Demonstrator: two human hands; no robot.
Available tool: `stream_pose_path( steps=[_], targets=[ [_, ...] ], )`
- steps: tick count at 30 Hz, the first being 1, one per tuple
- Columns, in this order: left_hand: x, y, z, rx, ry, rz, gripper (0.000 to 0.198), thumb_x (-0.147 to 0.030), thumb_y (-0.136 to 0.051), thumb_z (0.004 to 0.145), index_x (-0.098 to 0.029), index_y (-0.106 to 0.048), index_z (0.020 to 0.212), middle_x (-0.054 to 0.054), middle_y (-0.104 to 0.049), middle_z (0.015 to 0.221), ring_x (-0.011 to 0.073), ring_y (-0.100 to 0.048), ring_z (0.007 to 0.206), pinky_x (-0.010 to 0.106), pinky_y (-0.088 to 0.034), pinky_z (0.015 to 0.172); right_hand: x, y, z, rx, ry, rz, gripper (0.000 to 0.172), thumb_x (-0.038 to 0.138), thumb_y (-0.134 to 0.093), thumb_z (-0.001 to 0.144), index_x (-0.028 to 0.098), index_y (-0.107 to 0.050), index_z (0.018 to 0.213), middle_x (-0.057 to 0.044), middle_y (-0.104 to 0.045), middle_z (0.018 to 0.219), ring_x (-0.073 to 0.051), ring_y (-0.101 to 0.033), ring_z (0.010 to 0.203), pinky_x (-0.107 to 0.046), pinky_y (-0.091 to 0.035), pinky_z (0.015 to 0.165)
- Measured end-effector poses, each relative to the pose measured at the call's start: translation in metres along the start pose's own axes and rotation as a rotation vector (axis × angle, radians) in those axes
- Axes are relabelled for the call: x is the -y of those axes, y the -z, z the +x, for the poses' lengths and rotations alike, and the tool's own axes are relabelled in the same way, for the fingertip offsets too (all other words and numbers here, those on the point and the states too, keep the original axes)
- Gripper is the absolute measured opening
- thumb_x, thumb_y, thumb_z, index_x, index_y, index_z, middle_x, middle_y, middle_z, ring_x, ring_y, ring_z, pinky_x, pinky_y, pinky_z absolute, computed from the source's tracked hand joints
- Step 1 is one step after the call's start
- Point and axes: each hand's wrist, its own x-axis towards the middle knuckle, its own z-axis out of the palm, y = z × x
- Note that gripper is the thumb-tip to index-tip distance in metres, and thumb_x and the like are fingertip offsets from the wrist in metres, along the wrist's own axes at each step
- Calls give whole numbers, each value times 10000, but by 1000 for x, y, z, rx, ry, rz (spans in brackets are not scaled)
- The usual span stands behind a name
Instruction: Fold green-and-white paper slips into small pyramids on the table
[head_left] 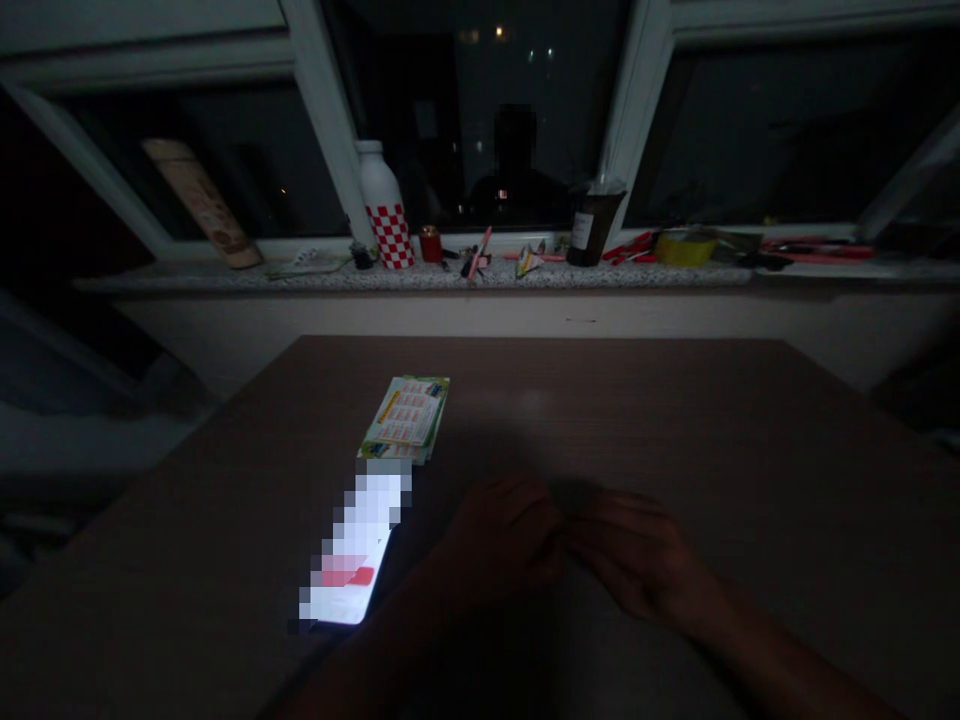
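In dim light, my left hand [514, 525] is low over the table with its fingers curled closed. My right hand [637, 550] meets it from the right, fingers pressed together, their tips by the left hand's fingers. What they pinch between them, if anything, is too dark to make out. Left of my left forearm lies a phone [349, 590] with a bright screen, partly blurred out. Just beyond the phone's top end is a small stack of printed cards [405, 412], slightly fanned.
The wooden table [637, 400] reaches toward a wall and a speckled windowsill [300, 282]. On the sill stand a checkered bottle [388, 220], a tan tumbler [199, 200], a red jar [430, 245], a dark labelled cup [589, 230] and a yellow roll [686, 248].
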Motion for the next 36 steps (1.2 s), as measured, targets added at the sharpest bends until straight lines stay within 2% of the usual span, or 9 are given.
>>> stream_pose_path(
  steps=[4, 8, 11, 15, 20, 26, 29, 32, 36],
  targets=[
    [2, 2, -2, -15, 3, -32, 13, -162, -513, 790, -166, -516, 778, 22, -559, 781, 147, -502, 743, 264, -396, 665, 2, 0, 2, -33, -10, 91, 152, 81, -569, 835, 145, -651, 946, -49, -666, 736, -157, -612, 646, -292, -496, 581],
    [5, 4, -3, -37, 39, -48, 75, -111, -530, 740, -171, -511, 780, 15, -553, 790, 143, -493, 742, 255, -387, 659, 3, 3, 4, -64, -29, 120, 181, 66, -598, 814, 141, -654, 968, -60, -688, 765, -168, -636, 683, -302, -522, 615],
    [5, 7, -3, -17, 76, -71, 88, -107, -536, 732, -171, -513, 788, 19, -550, 808, 146, -495, 752, 251, -388, 653, 2, 5, 4, -93, -41, 133, 208, 71, -603, 812, 158, -651, 995, -56, -695, 780, -170, -649, 699, -297, -535, 625],
    [2, 11, 0, 13, 146, -67, 81, -105, -517, 736, -170, -515, 785, 22, -546, 804, 146, -496, 733, 245, -381, 627, 1, 6, 3, -94, -92, 137, 174, 93, -606, 813, 175, -665, 955, -48, -693, 751, -172, -653, 678, -292, -534, 597],
    [1, 17, 1, -11, 171, -128, 72, -122, -511, 740, -163, -524, 797, 38, -566, 813, 159, -521, 753, 258, -414, 639, -1, 7, 1, -124, -180, 181, 152, 100, -614, 808, 189, -670, 917, -46, -698, 768, -166, -658, 680, -280, -536, 584],
    [-2, 7, -5, -58, 314, -326, 227, -260, -546, 834, -175, -571, 1043, 75, -634, 1009, 192, -578, 937, 329, -454, 825, -2, 4, 1, -219, -387, 287, 73, 138, -647, 792, 193, -685, 820, -36, -720, 762, -158, -675, 669, -256, -539, 598],
    [-7, 1, -4, -37, 378, -425, 179, -263, -479, 890, -182, -626, 954, 38, -677, 864, 154, -617, 784, 267, -463, 720, -1, 0, 2, -232, -506, 359, 36, 200, -663, 788, 191, -695, 773, -30, -721, 699, -152, -668, 610, -244, -532, 561],
    [-11, 0, -2, -8, 438, -517, 241, -272, -430, 923, -180, -652, 906, 9, -679, 755, 125, -614, 668, 220, -428, 611, 1, -2, 2, -219, -624, 535, 111, 270, -665, 793, 175, -691, 742, -27, -699, 622, -132, -638, 528, -213, -503, 481],
    [-13, 3, 0, 4, 465, -571, 293, -314, -433, 920, -168, -674, 841, 9, -674, 705, 124, -602, 623, 222, -411, 581, 2, -4, 2, -211, -732, 764, 184, 336, -683, 781, 158, -684, 734, -29, -679, 575, -119, -614, 496, -202, -486, 463]
  ],
)
